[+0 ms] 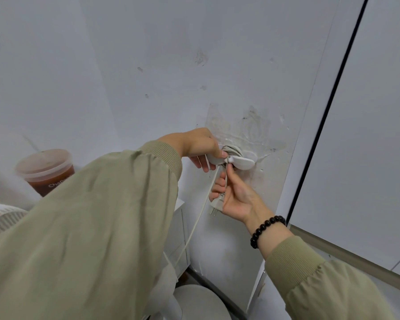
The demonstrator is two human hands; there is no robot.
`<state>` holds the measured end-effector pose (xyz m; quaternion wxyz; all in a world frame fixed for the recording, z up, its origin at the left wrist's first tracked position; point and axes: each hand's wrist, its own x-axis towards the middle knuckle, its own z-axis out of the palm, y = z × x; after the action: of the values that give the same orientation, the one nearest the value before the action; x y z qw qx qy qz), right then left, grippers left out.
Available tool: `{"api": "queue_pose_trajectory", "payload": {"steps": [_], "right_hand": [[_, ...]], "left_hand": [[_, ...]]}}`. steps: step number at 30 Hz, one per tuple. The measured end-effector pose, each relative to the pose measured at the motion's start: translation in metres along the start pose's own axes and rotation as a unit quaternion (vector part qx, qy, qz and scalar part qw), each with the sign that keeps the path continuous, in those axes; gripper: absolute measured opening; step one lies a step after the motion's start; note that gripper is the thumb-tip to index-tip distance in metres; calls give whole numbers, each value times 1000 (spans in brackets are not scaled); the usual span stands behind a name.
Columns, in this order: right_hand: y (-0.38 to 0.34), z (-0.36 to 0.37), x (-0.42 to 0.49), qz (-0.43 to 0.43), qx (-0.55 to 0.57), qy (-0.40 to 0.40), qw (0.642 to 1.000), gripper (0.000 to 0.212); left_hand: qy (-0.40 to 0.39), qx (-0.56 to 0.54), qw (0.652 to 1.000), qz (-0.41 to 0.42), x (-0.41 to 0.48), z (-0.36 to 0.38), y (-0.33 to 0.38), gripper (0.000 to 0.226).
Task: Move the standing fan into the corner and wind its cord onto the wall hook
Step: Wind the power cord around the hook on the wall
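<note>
A: Where does the fan stand?

B: Against the wall, low left. Only the fan grille shows, half behind a sleeve, with a round base at the wall's foot. It looks parked by the corner, so I judge the move done. A lidded cup stands just behind it.

A: So the step in hand is the winding?

B: Yes, and near its end. The left grip clasps the left arm of the hook, thumb pressed on the coils. The right grip, just below, pinches the cord close to its free end. Several turns sit round the hook's neck. One strand runs slack down towards the fan.

A: And the plug?

B: The plug hangs under the right palm, prongs down.

A: What does the next move call for?

B: My guess is one short turn, or tucking the tail behind a coil. The thumb should hold the turns tight meanwhile. The hook is stuck on a glue patch, so pull gently.
</note>
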<state>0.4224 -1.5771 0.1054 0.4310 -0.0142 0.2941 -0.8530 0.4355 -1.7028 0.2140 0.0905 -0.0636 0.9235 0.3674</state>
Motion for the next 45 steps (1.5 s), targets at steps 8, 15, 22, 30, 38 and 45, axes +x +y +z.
{"api": "queue_pose_trajectory", "payload": {"steps": [8, 15, 22, 30, 38, 45], "right_hand": [[9, -9, 14, 15, 52, -132, 990, 45], [9, -12, 17, -11, 14, -147, 989, 45], [11, 1, 5, -77, -18, 24, 997, 42], [12, 4, -10, -298, -329, 253, 860, 45], [14, 2, -24, -331, -442, 279, 785, 32], [18, 15, -12, -301, -397, 308, 811, 36]], "left_hand": [[-13, -23, 1000, -16, 2, -1, 1, 19], [-20, -30, 999, -20, 4, -3, 0, 15], [-26, -25, 999, -22, 4, -4, -1, 20], [-19, -14, 1000, -21, 2, -3, 0, 23], [-6, 24, 1000, 1, 2, -2, 0, 35], [-2, 24, 1000, -2, 2, -4, -7, 38]]}}
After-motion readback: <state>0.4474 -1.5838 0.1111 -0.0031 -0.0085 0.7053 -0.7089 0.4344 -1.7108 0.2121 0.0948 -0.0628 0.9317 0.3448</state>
